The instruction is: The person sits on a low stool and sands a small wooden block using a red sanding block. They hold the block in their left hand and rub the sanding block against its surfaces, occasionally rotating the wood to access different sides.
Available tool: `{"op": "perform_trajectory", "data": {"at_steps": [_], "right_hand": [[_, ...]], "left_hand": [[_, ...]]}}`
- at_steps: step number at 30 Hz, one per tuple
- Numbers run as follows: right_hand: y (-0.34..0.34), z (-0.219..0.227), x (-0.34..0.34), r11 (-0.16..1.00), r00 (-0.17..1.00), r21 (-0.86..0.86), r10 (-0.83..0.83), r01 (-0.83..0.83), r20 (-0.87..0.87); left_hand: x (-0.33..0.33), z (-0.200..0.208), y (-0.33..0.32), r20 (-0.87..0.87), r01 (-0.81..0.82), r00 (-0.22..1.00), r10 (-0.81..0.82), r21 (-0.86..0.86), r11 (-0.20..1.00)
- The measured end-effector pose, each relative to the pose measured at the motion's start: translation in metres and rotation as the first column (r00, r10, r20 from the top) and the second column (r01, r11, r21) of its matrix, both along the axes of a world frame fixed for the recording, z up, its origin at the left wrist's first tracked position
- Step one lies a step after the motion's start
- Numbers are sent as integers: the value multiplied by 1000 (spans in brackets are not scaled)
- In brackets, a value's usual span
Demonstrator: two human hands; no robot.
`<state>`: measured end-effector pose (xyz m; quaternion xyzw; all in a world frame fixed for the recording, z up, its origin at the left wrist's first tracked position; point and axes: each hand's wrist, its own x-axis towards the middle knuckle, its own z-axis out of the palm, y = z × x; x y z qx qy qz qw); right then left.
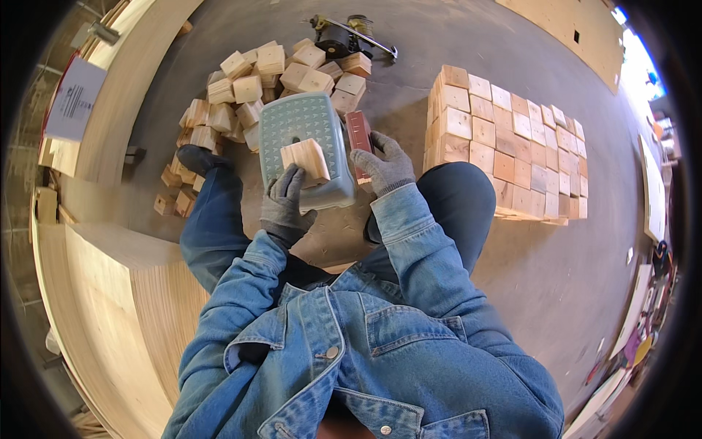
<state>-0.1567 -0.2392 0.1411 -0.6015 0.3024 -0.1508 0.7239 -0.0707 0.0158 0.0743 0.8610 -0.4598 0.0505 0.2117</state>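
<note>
A wooden block [308, 160] lies on the ridged top of a pale blue-green plastic stool [292, 117] between my knees. My left hand [285, 206], in a grey glove, has its fingers stretched out against the block's near left edge, with the thumb held apart. Just right of the stool, my right hand [389, 165], gloved too, grips a reddish-brown oblong piece [358, 133] with small marks along its face. What exactly this piece is I cannot make out. It is upright, apart from the block.
A loose heap of wooden blocks [247, 88] lies beyond and left of the stool. To the right stands a neat stack of blocks [504, 146]. A dark power tool [344, 36] sits behind the heap. Large timber beams [110, 307] run along my left side.
</note>
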Motion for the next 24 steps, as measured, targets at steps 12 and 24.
{"op": "perform_trajectory", "data": {"at_steps": [12,24], "right_hand": [[10,-24,2,984,995,-171,30,-47,-99],[12,-66,8,901,968,-397,82,-174,-237]], "left_hand": [[13,0,20,-272,-320,922,275,-138,937],[45,-20,12,-482,-341,818,313,31,939]]}}
